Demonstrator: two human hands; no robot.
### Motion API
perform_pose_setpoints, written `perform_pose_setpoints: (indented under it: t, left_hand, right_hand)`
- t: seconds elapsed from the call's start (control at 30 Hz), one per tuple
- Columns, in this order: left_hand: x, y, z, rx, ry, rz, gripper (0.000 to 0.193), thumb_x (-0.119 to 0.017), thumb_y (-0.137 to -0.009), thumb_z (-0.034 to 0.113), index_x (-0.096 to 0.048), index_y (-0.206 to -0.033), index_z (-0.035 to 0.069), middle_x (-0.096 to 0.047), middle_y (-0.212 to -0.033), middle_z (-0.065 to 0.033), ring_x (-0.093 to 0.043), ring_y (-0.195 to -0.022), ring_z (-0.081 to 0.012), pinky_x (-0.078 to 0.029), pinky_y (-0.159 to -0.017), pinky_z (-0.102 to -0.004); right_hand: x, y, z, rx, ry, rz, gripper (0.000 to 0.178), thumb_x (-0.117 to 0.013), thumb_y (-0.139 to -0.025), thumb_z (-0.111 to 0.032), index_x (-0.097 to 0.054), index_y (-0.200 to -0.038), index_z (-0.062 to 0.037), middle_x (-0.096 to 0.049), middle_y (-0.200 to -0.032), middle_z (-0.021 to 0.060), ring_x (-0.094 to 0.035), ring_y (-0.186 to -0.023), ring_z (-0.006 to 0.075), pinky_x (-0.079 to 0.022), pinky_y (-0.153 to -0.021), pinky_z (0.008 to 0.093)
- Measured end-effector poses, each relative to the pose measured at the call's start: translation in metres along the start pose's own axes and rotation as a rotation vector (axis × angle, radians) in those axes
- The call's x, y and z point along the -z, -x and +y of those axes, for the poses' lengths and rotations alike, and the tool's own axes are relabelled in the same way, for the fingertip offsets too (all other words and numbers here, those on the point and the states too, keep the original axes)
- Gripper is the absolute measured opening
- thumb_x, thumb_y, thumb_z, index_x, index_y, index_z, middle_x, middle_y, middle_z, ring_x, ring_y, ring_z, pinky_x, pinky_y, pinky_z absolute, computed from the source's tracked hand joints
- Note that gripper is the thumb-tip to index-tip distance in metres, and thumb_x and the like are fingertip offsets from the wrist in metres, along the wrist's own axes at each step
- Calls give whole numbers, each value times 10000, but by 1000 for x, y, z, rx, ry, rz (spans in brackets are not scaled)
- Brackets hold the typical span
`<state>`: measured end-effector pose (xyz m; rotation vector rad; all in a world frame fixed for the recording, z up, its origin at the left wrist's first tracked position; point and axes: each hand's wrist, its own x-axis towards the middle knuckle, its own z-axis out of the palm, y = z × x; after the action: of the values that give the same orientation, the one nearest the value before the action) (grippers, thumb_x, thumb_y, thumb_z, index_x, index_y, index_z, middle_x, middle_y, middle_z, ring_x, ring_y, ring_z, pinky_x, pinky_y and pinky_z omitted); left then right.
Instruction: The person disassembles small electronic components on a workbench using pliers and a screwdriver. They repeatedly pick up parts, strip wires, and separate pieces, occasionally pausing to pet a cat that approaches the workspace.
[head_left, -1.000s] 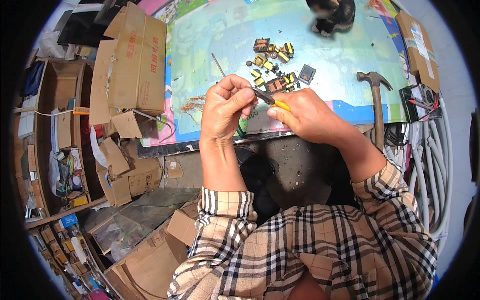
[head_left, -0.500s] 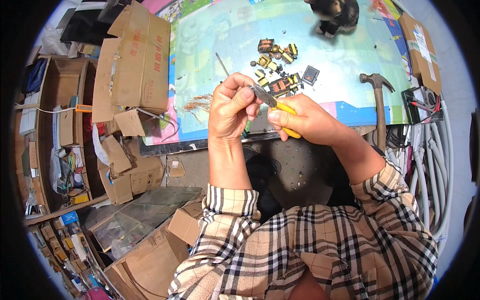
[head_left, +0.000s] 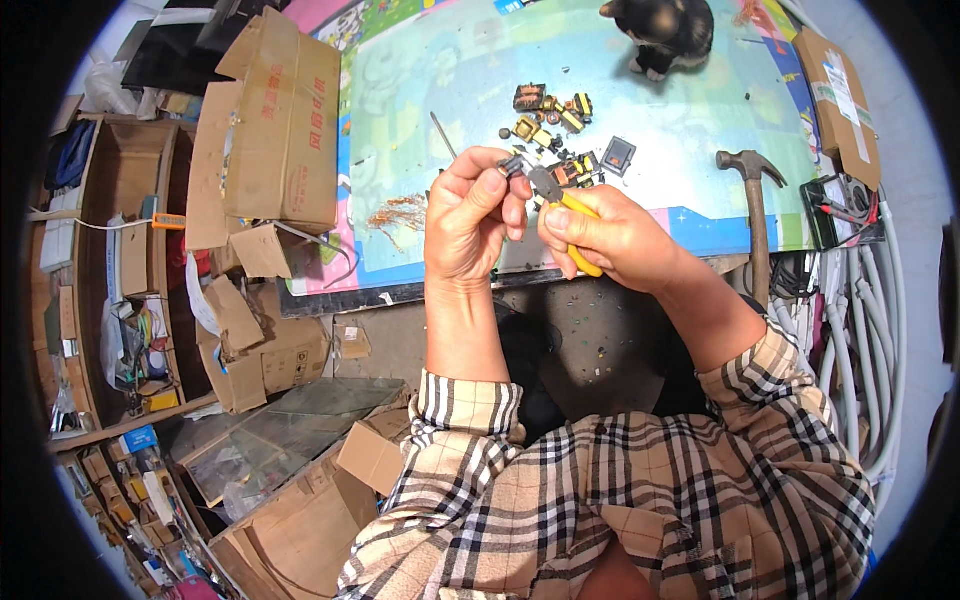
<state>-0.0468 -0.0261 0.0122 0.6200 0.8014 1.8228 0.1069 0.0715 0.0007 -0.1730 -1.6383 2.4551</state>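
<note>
The person's left hand [head_left: 468, 222] pinches a small dark part [head_left: 511, 166], just left of the yellow-handled pliers [head_left: 556, 194] gripped in the right hand [head_left: 615, 238], while yellow-and-black components [head_left: 530, 130] lie on the brightly coloured tabletop [head_left: 415, 130] just beyond both hands.

Room lies between the right hand [head_left: 622, 237] and the claw hammer [head_left: 757, 225] — a calico cat [head_left: 668, 38] sits beyond, blocking.

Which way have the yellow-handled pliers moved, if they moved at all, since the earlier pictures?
Yes, slightly to the right: the tips of the yellow-handled pliers are now nearer to the black square part on the tabletop.
</note>
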Motion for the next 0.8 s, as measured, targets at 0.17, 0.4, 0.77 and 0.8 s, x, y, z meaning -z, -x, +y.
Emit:
perform_pose_setpoints:
  t: [0.17,0.4,0.77,0.8]
  left_hand:
    - [0,1,1,26,-33,-23,173,-581,-901,118,-563,-994,-27,-627,-823,-147,-579,-599,-146,-484,-474,-242]
    - [-5,-2,3,152,-235,98,228,-594,-898,180,-546,-1015,-9,-609,-809,-112,-540,-581,-124,-432,-450,-223]
    - [3,-4,0,111,-401,218,133,-642,-852,93,-595,-916,-14,-626,-767,-114,-566,-563,-125,-480,-500,-251]
    - [3,-2,2,104,-385,221,132,-639,-850,83,-598,-922,-20,-632,-784,-123,-582,-581,-133,-495,-521,-256]
  right_hand:
    - [2,0,-4,-38,-73,-23,367,-485,-939,-325,-542,-697,-55,-529,-560,13,-410,-480,61,-324,-466,227]
    - [15,-6,-5,-30,479,143,357,-499,-926,-310,-569,-747,-9,-580,-588,55,-546,-534,150,-430,-530,303]
    - [18,-4,-3,22,438,253,341,-512,-935,-287,-576,-760,-2,-584,-601,56,-549,-553,131,-428,-544,296]
    - [24,-1,-10,50,360,326,349,-507,-943,-289,-562,-735,-13,-581,-613,37,-520,-563,96,-410,-534,270]
